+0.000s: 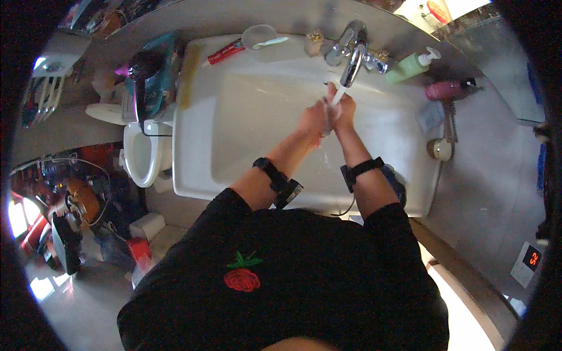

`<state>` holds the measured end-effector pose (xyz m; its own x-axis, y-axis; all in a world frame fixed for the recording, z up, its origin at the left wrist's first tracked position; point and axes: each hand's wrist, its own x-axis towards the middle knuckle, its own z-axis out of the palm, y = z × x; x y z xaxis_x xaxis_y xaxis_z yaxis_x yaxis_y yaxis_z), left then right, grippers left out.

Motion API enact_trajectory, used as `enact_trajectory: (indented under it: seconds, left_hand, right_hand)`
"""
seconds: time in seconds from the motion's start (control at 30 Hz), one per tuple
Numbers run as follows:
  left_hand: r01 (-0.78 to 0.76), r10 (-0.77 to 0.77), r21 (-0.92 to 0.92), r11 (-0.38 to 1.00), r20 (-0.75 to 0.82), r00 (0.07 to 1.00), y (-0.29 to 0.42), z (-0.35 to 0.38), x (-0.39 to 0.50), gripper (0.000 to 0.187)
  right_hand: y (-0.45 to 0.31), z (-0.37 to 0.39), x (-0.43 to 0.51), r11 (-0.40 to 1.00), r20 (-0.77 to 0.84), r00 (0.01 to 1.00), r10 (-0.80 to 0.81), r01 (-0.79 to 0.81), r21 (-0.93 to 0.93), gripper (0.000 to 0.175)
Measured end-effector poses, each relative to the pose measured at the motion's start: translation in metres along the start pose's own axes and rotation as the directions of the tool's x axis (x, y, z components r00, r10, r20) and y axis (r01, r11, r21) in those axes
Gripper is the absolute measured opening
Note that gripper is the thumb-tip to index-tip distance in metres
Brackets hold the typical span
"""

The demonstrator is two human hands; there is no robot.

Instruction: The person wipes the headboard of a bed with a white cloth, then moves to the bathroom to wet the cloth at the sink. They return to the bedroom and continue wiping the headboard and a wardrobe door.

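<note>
My left hand (313, 117) and my right hand (344, 110) are close together over the basin of a white sink (250, 131). From the chrome faucet (354, 61) a stream of water (338, 95) runs down onto them. Motion and water blur the fingers. A greyish, glassy streak shows between the palms; I cannot tell whether it is only water or a small thing held there. Each forearm wears a black strap, and the left one carries a small black device (288, 193).
A red toothpaste tube (226, 51), a clear cup (259, 36), a toothbrush (271, 42) and a small bottle (314, 42) line the sink's back ledge. To the right are a green pump bottle (408, 68) and a pink bottle (448, 90). A toilet (142, 153) stands at the left.
</note>
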<state>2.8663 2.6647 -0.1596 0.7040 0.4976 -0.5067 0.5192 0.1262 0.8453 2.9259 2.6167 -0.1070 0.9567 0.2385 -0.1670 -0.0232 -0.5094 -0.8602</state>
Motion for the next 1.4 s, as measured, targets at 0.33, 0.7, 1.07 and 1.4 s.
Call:
enact_trajectory:
  seconds: [0.33,0.7,1.07,1.4]
  left_hand:
    - [0.269,-0.257,-0.374,0.888,0.081,0.963,0.057,-0.019,-0.022,0.045]
    - [0.212,-0.305,-0.804,0.556,0.04,0.952,0.045,-0.045,-0.01,0.044]
    - [0.366,-0.245,-0.709,0.602,0.272,0.93,0.038,-0.013,-0.024,0.034]
    - [0.335,-0.269,-0.651,0.681,0.203,0.942,0.042,-0.02,-0.012,0.043]
  right_hand:
    - [0.001,-0.001,0.003,0.97,0.105,0.984,-0.144,0.161,-0.184,0.04]
    - [0.031,-0.005,0.01,0.956,0.105,0.988,0.111,-0.135,0.26,0.034]
    - [-0.005,-0.004,0.006,0.954,0.182,0.957,-0.227,0.256,-0.157,0.045]
    - [0.005,-0.002,0.006,0.976,0.156,0.971,-0.179,0.195,-0.094,0.035]
